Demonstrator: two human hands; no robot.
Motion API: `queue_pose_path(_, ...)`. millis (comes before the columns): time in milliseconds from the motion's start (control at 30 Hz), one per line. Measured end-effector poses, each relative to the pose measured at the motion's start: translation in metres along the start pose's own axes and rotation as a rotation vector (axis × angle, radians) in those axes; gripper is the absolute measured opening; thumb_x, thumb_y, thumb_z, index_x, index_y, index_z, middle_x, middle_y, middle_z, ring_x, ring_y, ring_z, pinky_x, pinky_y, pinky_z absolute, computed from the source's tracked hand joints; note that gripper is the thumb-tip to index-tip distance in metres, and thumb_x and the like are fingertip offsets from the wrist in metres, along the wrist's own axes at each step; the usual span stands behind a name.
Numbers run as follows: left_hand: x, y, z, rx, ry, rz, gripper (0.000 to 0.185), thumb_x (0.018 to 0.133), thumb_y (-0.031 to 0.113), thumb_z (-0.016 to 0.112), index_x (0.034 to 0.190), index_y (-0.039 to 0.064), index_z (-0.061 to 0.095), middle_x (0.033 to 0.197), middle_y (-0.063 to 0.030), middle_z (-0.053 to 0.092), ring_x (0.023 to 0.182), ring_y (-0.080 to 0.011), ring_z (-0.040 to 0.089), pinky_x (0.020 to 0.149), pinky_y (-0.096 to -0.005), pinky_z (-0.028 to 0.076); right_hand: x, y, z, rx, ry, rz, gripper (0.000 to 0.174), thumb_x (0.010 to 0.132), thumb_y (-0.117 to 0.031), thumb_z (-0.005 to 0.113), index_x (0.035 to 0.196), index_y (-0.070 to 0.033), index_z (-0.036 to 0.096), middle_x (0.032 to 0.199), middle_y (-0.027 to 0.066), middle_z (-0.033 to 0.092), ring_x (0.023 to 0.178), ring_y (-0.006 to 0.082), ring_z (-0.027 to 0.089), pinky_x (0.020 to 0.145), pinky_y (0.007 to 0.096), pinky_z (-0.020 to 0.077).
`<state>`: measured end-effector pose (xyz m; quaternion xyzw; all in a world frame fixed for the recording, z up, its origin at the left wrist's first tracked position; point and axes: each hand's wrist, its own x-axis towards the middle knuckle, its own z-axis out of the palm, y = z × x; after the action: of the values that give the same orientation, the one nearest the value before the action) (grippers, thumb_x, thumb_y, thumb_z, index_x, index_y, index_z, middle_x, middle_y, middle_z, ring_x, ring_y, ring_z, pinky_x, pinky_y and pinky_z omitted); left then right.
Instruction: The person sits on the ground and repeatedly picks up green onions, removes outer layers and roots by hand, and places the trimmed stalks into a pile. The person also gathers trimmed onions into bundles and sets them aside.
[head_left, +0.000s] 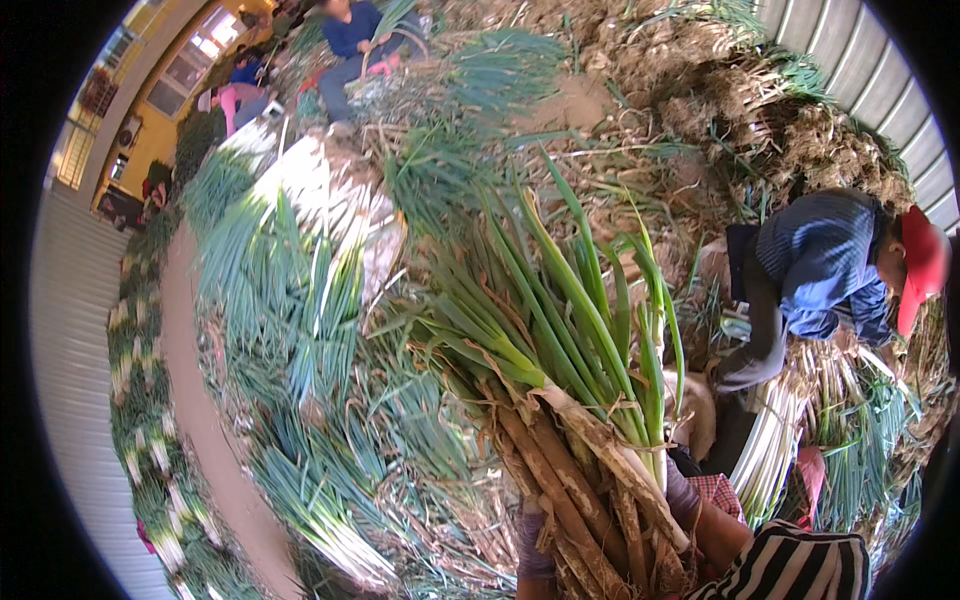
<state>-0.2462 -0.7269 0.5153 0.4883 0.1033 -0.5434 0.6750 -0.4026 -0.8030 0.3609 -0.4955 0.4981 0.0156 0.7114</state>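
Observation:
A large bundle of unpeeled green onions (592, 465) fills the lower middle, its brown, soil-marked stalks towards me and its green leaves pointing away. My left hand (535, 551), with purple wrapping on it, presses against the bundle's left side. On the other side is my right hand (701, 517), also wrapped in purple, closed around the stalks; most of its fingers are hidden. A black-and-white striped sleeve (795, 566) shows at bottom right. Left of the bundle, green onions with clean white stalks (345, 551) lie on the ground.
At right a co-worker in a red cap (915, 262) bends over white-stalked onions (772, 442). Other people sit or bend at the top left. Leafy piles (270, 277) lie left, beside a bare dirt path (199, 375). Heaps of rooted onions (720, 97) stand near a corrugated wall (847, 45).

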Motion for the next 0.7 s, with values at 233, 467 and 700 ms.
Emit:
queue_pose_path(233, 0.148, 0.05, 0.163, 0.188, -0.122, 0.004, 0.055, 0.09, 0.036, 0.051, 0.131, 0.003, 0.037, 0.112, -0.0098, 0.055, 0.098, -0.0227, 0.058, 0.084, -0.0329, 0.051, 0.058, -0.158, -0.246, -0.309, 0.381, -0.262, 0.033, 0.09, -0.034, 0.048, 0.108, -0.007, 0.054, 0.101, 0.0142, 0.058, 0.089, 0.0317, 0.058, 0.078, 0.0396, 0.0479)
queue_pose_path(467, 0.393, 0.02, 0.344, 0.493, -0.344, 0.219, 0.046, 0.089, 0.038, 0.053, 0.121, 0.005, 0.046, 0.112, -0.0096, 0.053, 0.094, -0.0215, 0.055, 0.065, -0.0335, 0.052, 0.2, -0.33, -0.43, -0.731, 0.799, -0.482, 0.029, 0.089, -0.031, 0.049, 0.103, -0.007, 0.056, 0.097, 0.0146, 0.06, 0.085, 0.0324, 0.059, 0.075, 0.0402, 0.0483)
queue_pose_path(700, 0.342, -0.065, 0.24, 0.822, -0.123, 0.02, 0.043, 0.089, 0.042, 0.05, 0.109, 0.004, 0.053, 0.091, -0.0109, 0.059, 0.066, -0.0219, 0.056, 0.06, -0.0323, 0.05, 0.204, -0.166, -0.396, -0.825, 0.376, -0.288, 0.026, 0.089, -0.028, 0.049, 0.099, -0.006, 0.058, 0.092, 0.015, 0.062, 0.082, 0.0331, 0.06, 0.073, 0.0409, 0.0486)
